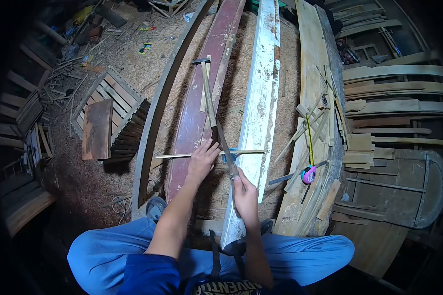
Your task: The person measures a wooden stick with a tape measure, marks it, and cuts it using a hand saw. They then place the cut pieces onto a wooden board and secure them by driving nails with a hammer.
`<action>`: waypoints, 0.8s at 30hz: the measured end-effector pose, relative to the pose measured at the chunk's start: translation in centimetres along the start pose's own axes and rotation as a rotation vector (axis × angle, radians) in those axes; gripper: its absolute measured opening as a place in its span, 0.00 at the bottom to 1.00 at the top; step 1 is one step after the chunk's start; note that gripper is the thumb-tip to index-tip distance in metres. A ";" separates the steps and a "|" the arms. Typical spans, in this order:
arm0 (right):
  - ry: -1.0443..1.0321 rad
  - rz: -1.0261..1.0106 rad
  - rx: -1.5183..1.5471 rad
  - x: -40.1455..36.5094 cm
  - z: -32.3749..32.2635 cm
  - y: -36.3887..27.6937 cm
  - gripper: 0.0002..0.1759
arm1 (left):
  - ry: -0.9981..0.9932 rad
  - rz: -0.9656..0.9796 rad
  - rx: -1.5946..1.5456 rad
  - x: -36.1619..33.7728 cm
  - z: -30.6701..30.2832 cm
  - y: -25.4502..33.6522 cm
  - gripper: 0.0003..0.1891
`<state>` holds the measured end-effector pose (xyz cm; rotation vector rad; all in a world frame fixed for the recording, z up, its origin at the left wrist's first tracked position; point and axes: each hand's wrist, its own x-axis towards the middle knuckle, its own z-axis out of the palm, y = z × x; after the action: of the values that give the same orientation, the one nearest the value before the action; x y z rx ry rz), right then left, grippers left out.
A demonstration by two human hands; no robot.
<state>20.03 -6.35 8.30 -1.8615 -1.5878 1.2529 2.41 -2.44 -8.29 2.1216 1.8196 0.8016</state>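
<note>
My left hand lies with its fingers spread on the dark red board, beside a thin wooden strip that crosses the red and white boards. Closed around a long, dark tool, perhaps a saw, is my right hand, over the white board. A blue object, partly hidden, sits under the tool and strip. Beyond my hands, a hammer rests on the red board with its head away from me.
Right of the white board, a pink tape measure with its yellow blade out lies among wooden strips on a pale plank. A curved beam and a slatted wooden crate stand at left. Stacked timber is at right.
</note>
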 end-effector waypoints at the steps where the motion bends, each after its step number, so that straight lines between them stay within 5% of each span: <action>1: 0.024 -0.013 -0.002 -0.2 0.1 -0.2 0.24 | -0.001 -0.001 0.001 0.0 0.1 -0.1 0.21; 4: 0.030 0.037 0.030 -1.7 0.0 -0.3 0.23 | 0.025 0.025 0.010 -0.1 0.2 -0.2 0.21; 6: 0.147 -0.172 0.062 -2.3 0.5 1.0 0.24 | 0.006 0.034 0.076 -0.1 0.2 -0.2 0.20; 12: -0.003 0.110 -0.027 -1.2 -1.6 -2.2 0.24 | 0.038 0.033 0.075 0.0 0.5 -0.3 0.18; 18: 0.080 -0.092 0.000 -3.0 -1.2 -0.4 0.24 | 0.047 0.028 0.017 0.0 0.6 -0.2 0.19; 24: -0.001 0.029 -0.061 -1.0 -0.6 -1.0 0.24 | 0.041 0.040 0.075 -0.1 0.7 -0.3 0.19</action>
<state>20.01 -6.88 9.78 -1.9281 -1.6215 1.2307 2.53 -2.32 -9.02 2.2098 1.8614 0.8038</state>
